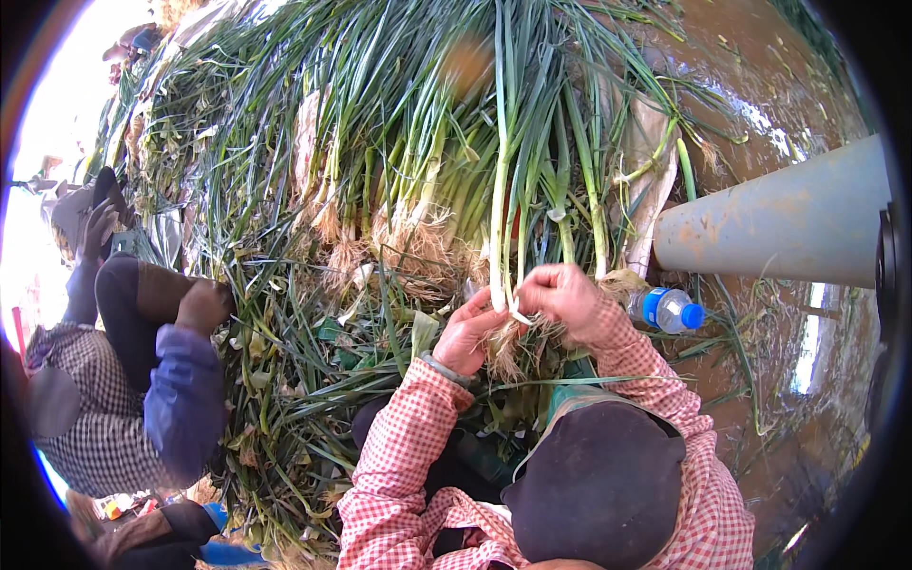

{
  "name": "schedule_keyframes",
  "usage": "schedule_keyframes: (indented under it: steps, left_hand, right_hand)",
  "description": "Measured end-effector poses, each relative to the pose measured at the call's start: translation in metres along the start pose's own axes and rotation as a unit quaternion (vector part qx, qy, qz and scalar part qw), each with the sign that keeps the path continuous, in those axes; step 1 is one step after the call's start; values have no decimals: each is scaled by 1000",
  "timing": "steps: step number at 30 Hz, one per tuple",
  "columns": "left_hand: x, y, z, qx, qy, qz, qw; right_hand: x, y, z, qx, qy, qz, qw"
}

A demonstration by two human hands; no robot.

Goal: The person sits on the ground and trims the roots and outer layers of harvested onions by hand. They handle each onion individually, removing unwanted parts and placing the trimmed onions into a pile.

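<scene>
My left hand (467,335), with a grey bangle at the wrist, grips the white root ends of long spring onion stalks (501,214). Their green leaves stretch away over the pile. Beside it my right hand (559,299) has thumb and fingers pinched at the same root ends. A pale peeled strip (522,318) sticks out between the two hands. Stringy roots (504,353) hang below my left fingers. Exactly what the right fingertips pinch is partly hidden. Just ahead, more rooted spring onions (427,192) lie side by side, roots towards me.
A plastic bottle (670,311) with a blue cap lies by my right wrist. A thick grey pipe (769,210) juts in over wet brown ground (755,335). Leaf scraps (285,413) cover the left, where another person (121,399) sits. A dark cloth-covered rounded shape (598,477) fills the lower foreground.
</scene>
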State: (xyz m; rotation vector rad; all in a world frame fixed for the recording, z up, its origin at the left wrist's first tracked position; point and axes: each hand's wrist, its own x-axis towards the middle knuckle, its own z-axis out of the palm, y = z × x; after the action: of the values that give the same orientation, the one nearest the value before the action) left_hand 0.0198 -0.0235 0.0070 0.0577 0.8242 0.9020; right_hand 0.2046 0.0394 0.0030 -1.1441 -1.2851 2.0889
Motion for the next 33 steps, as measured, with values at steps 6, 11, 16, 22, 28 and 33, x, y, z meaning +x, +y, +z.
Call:
schedule_keyframes:
  steps: [6, 11, 16, 22, 28, 33]
  left_hand:
    - [7, -19, -8, 25, 77, 76, 994]
    - [8, -26, -19, -45, 158, 105, 981]
    - [15, -36, -15, -42, 154, 149, 976]
    - [12, -37, -5, 7, 128, 157, 979]
    - [16, -34, -9, 0, 145, 158, 977]
    - [20, -35, -10, 6, 152, 154, 976]
  right_hand:
    - [38, 29, -3, -7, 121, 3, 993]
    - [43, 26, 3, -42, 142, 57, 987]
    - [46, 17, 7, -324, 182, 55, 927]
    - [56, 13, 2, -290, 174, 50, 940]
    - [24, -5, 2, -115, -18, 5, 993]
    - [20, 3, -3, -109, 145, -28, 983]
